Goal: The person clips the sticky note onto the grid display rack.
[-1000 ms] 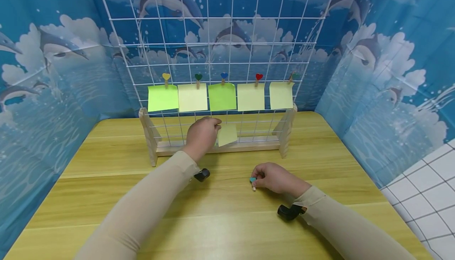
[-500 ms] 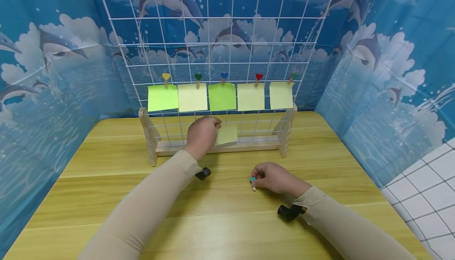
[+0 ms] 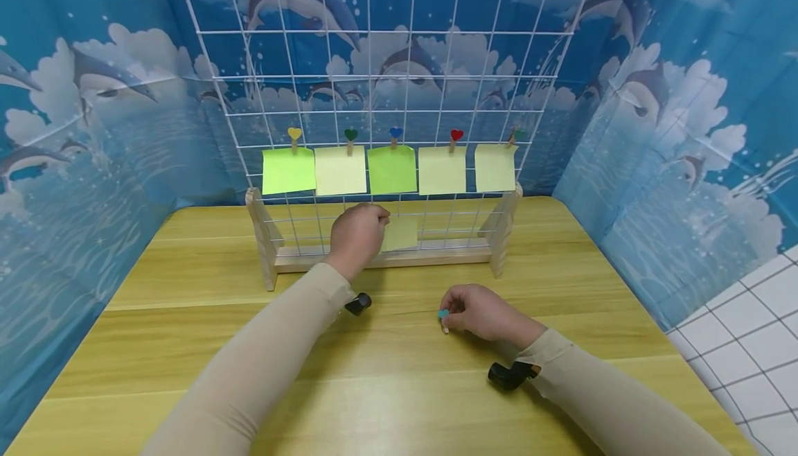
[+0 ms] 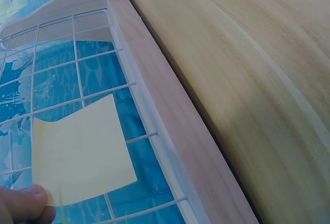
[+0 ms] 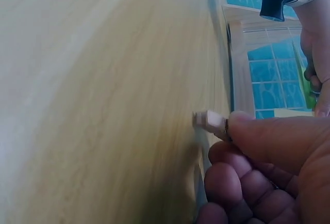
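Note:
My left hand [image 3: 357,235] pinches a pale yellow sticky note [image 3: 401,233] by its corner, low in front of the wire grid. In the left wrist view, thumb and fingertip grip the edge of that note [image 4: 85,154], which overlaps the lower wires. Just above the table, to the right, my right hand [image 3: 483,312] holds a small wooden clothespin with a blue heart [image 3: 444,314] between thumb and fingers. The right wrist view shows the wooden end of this clothespin [image 5: 210,122] sticking out past the thumb; its heart is hidden there.
Several green and pale yellow notes [image 3: 392,170] hang in a row on the white wire grid [image 3: 386,76], under heart clothespins [image 3: 457,136]. The grid stands on a wooden base [image 3: 430,256] at the back of the table [image 3: 399,387]. Dolphin-print curtains [image 3: 676,95] surround it.
The sticky note's lower edge has swung from slanted to nearly level in the left hand. Both hands stay almost in place, and the head view has shifted slightly.

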{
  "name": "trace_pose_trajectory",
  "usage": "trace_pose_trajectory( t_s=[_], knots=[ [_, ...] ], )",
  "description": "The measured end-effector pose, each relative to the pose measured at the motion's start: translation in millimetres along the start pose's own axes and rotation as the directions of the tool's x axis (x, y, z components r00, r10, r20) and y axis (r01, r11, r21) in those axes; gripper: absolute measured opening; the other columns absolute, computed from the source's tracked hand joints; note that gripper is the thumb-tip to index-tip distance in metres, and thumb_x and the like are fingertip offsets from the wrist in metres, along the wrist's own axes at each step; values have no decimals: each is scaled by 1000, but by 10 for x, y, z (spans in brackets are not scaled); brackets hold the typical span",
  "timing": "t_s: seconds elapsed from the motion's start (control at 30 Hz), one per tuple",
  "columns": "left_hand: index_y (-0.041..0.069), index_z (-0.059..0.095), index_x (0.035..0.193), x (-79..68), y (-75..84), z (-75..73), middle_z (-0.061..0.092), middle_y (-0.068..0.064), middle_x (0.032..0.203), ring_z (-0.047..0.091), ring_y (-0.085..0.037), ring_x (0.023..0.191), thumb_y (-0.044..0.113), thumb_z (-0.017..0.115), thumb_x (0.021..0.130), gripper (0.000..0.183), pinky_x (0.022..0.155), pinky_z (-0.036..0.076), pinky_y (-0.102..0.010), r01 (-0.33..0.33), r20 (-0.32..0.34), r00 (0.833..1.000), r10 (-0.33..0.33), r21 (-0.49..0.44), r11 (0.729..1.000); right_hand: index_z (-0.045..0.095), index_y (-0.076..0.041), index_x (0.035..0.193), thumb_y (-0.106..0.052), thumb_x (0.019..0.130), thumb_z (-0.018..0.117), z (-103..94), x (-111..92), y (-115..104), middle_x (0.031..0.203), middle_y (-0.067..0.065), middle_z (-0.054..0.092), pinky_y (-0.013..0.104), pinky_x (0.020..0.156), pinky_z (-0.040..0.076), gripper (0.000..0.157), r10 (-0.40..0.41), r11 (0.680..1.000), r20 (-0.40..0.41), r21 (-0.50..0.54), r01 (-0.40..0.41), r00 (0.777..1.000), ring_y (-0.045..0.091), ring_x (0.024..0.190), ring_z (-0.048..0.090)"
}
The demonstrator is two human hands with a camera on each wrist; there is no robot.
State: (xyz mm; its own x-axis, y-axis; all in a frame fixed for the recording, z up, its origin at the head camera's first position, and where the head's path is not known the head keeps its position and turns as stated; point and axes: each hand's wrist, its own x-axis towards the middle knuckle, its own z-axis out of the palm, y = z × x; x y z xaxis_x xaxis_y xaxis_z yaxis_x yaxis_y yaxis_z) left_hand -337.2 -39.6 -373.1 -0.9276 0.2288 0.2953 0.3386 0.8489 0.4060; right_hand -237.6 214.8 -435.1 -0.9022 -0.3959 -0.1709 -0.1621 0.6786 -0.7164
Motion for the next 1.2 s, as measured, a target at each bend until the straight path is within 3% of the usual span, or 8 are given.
trace_pose_trajectory(
  t_s=[0.3,0.67,0.87,1.2],
  knots=[
    [18,81,121,1,12,-13,80,0,119,76,-19,106,24,61,108,24,81,63,-36,0,2,1000,0,13,1000,69,-11,94,-12,99,73,-12,10,-7,81,0,66,24,55,45,7,-9,999,-42,41,11,999,12,65,54],
    [17,81,122,-5,11,-21,80,-1,119,76,-20,106,23,61,108,25,81,64,-37,-8,-2,1000,8,-8,1000,75,-5,119,-16,100,73,-91,89,-114,101,1,74,27,81,55,22,33,999,-180,30,-28,983,12,91,64],
    [17,81,120,-9,11,-24,80,0,119,77,-20,105,22,61,108,24,78,63,-36,-3,0,1000,3,-9,1000,75,-2,117,-10,102,68,-161,142,-206,105,6,78,27,77,57,18,-7,999,-249,45,19,968,14,92,69],
    [17,81,120,-4,14,-27,80,0,119,77,-20,104,22,60,108,25,76,63,-35,-8,-4,1000,8,-3,1000,75,-9,114,-13,103,70,-264,226,-352,105,6,78,27,73,56,14,-43,999,-311,4,47,949,16,90,68]
  ],
)
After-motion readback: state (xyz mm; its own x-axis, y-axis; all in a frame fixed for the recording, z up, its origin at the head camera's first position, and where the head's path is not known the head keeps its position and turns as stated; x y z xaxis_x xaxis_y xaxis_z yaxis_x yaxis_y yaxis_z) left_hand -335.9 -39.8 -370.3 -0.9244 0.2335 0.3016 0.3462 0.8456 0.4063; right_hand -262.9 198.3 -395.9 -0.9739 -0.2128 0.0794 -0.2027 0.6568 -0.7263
